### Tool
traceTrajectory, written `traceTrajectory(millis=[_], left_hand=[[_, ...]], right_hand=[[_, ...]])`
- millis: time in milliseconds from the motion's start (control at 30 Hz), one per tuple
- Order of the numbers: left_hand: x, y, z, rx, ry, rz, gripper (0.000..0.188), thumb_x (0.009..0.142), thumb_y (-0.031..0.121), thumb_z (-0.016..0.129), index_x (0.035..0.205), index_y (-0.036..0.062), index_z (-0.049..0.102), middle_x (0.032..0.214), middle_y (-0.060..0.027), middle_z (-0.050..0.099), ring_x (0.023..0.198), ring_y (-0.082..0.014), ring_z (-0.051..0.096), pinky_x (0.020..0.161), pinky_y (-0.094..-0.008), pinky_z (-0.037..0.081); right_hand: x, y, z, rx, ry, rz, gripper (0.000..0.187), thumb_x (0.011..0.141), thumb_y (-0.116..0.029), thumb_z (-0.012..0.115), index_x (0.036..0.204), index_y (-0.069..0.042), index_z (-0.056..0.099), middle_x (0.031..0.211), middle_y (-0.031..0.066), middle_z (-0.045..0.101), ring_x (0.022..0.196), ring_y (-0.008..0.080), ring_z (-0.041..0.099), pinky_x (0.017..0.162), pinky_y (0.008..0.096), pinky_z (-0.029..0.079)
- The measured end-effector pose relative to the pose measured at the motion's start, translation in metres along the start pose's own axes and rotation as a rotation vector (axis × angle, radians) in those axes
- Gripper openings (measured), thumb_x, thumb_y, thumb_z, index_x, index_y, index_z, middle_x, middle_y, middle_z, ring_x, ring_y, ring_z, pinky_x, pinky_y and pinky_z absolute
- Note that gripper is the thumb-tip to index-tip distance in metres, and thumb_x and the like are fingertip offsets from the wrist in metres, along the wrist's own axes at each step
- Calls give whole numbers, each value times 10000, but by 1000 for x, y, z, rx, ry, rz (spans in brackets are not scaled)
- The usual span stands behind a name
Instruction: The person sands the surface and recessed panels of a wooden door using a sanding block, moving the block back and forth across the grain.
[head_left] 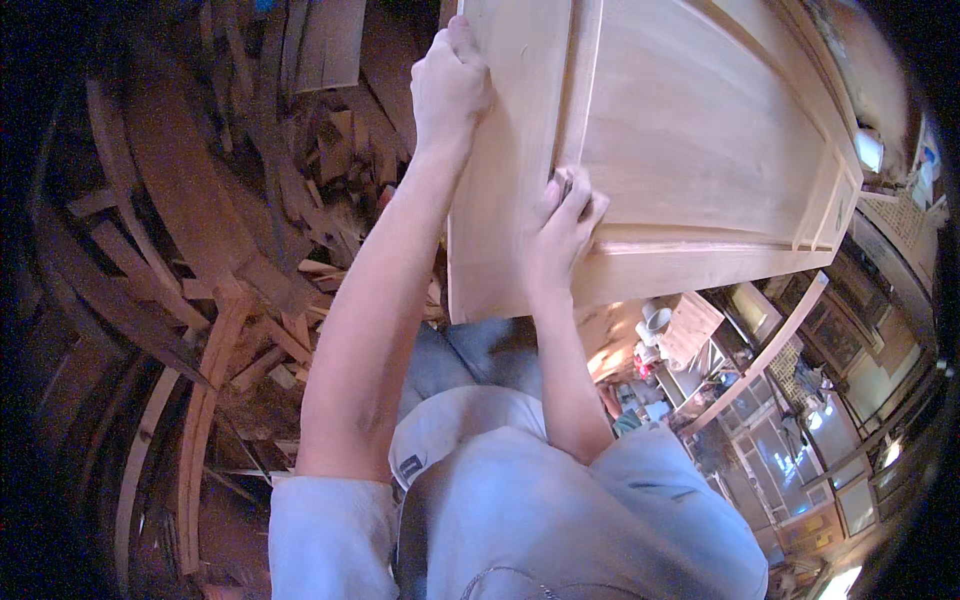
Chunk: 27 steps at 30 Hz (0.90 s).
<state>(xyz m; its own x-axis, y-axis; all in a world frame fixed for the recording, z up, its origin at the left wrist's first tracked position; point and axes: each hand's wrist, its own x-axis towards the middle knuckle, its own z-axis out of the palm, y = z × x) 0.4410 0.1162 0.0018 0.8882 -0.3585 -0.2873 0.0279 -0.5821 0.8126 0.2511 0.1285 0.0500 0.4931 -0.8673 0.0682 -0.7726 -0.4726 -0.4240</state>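
Note:
A pale wooden panel door with raised moulding round its recessed panels fills the upper right, close in front of me. My left hand is closed on the door's left edge; some of its fingers are hidden. Lower and to the right, my right hand presses against the door at the corner where the mouldings meet. Its fingers are bent and held together. A small dark spot shows between them, but whatever they hold is too small to make out.
Scrap wood and offcuts are heaped on the left, with long boards leaning among them. A long pale strip of wood slants at the right. Behind it are a white container and stacked frames with glass panes.

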Motion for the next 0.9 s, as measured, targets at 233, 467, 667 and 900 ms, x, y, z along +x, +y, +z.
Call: traceTrajectory(millis=[233,467,667,900], left_hand=[[-5,6,-3,-8,34,126,621,1046,458,247,1018,-34,624,991,-353,644,984,-555,592,896,-577,474],[1,-9,4,270,-21,280,573,1062,391,224,1036,-38,602,996,-310,656,956,-513,611,839,-567,479],[-4,6,-1,45,-27,55,538,1066,348,247,1050,-43,616,1010,-317,650,940,-497,622,826,-548,487],[2,5,10,170,-7,247,500,1066,293,241,1089,-84,567,1038,-319,643,959,-490,621,800,-547,491]], right_hand=[[37,-4,11,19,19,-50,229,992,-152,501,1185,-29,485,1036,218,526,924,386,542,815,494,441],[122,-18,39,-182,90,-187,205,987,-166,504,1159,-55,482,973,229,550,847,381,575,733,502,469],[-1,13,4,2,91,-29,294,969,-171,580,1225,-36,526,943,202,528,918,356,553,835,496,438],[157,-9,50,-235,253,-201,165,976,-204,502,1065,-68,535,906,218,586,819,362,615,696,523,481]])
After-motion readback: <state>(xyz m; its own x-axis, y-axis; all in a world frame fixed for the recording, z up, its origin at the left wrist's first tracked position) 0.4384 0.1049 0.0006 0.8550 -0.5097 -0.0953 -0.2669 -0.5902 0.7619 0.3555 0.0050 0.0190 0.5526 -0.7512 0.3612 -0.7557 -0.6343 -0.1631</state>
